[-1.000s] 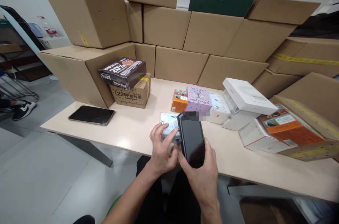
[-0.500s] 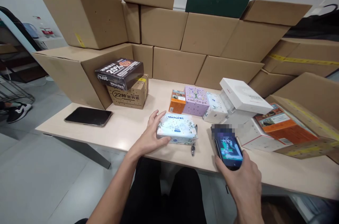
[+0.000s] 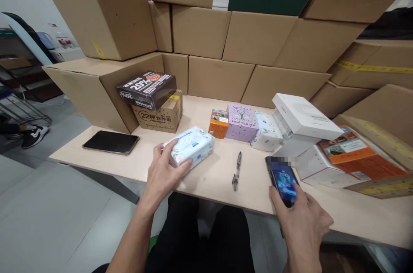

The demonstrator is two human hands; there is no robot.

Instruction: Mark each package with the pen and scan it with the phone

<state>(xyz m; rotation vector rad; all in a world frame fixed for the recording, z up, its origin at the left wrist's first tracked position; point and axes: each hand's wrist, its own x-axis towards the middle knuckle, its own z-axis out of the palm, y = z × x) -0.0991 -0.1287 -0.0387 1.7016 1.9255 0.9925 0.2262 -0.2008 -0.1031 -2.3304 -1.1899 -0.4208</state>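
My left hand grips the near left end of a white and pale blue pack of tissues, fingers over its top and thumb along the front. The pack is turned at a slant and slightly blurred. My right hand closes around the lower end of a smartphone with its screen lit, near the table's front edge. Between the two hands a clear pen lies on the table, pointing away from me. A second, dark-screened phone lies flat at the left.
A small orange box, a purple tea box and another tissue pack stand behind the pen. White boxes are piled at the right. A black box rests on a brown carton. Cardboard boxes wall the back.
My left hand has moved the tissue pack leftward and turned it, uncovering the whole pen. The right hand still holds the phone, its fingers now further over the screen.
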